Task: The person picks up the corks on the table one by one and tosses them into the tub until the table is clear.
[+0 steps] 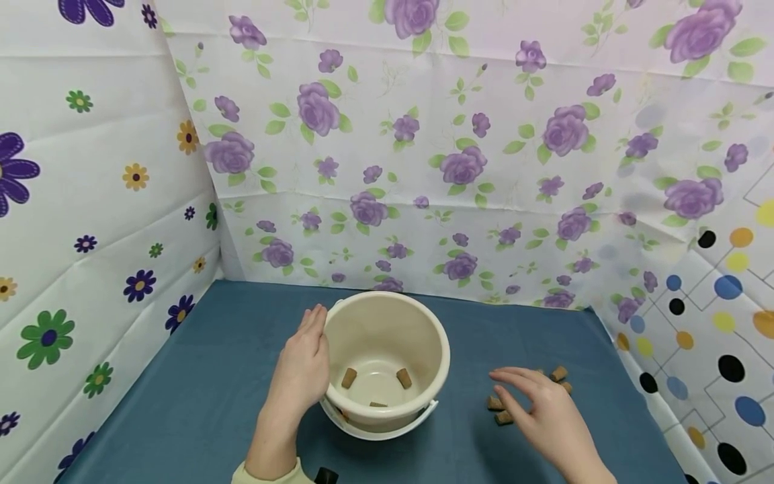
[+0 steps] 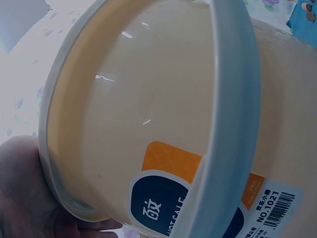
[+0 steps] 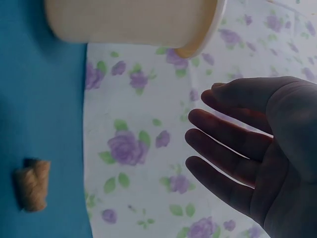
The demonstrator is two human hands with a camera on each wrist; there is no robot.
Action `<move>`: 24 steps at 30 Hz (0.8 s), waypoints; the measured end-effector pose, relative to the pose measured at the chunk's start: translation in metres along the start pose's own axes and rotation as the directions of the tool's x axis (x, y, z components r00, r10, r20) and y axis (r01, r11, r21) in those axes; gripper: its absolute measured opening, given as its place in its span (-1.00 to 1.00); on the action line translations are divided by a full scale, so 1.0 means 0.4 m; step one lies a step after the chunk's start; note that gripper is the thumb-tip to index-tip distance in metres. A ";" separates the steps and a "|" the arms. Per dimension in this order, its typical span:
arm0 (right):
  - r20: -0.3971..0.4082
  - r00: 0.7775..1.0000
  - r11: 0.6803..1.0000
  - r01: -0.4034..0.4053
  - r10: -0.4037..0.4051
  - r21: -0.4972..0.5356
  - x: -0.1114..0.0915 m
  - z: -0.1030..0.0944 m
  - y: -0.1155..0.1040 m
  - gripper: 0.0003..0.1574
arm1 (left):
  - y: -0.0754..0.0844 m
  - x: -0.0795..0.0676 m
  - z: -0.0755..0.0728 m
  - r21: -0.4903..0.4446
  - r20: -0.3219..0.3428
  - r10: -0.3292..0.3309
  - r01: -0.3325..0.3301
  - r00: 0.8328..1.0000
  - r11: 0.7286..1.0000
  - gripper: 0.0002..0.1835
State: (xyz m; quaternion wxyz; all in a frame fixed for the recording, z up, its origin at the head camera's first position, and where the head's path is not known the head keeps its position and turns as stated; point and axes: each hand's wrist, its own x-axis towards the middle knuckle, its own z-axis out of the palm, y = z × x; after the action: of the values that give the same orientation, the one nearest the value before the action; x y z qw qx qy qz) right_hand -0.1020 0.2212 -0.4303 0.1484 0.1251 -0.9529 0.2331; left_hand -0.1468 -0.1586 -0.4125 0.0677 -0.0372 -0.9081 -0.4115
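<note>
Left hand is flat against the side of the cream bucket, fingers straight, just pressing, not wrapped round it. The bucket sits mid-bench with three corks lying in the bottom. Right hand hovers over the loose corks on the blue cover, fingers relaxed and spread, holding nothing.

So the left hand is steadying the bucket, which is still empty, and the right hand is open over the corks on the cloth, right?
Not empty: the head view shows three corks inside the bucket. The left hand does rest against it, and the right hand is open over the loose corks.
</note>
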 end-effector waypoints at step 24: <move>0.177 0.975 0.990 -0.142 0.137 0.019 -0.030 -0.004 0.102 -0.73 | -0.002 0.003 0.004 0.004 -0.004 0.001 -0.001 1.000 1.000 -0.44</move>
State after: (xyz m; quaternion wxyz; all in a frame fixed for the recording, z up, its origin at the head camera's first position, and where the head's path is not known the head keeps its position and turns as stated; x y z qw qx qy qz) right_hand -0.1032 0.2589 -0.4498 0.0451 0.0804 -0.9649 0.2458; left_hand -0.1482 -0.1579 -0.4140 0.0696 -0.0366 -0.9088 -0.4097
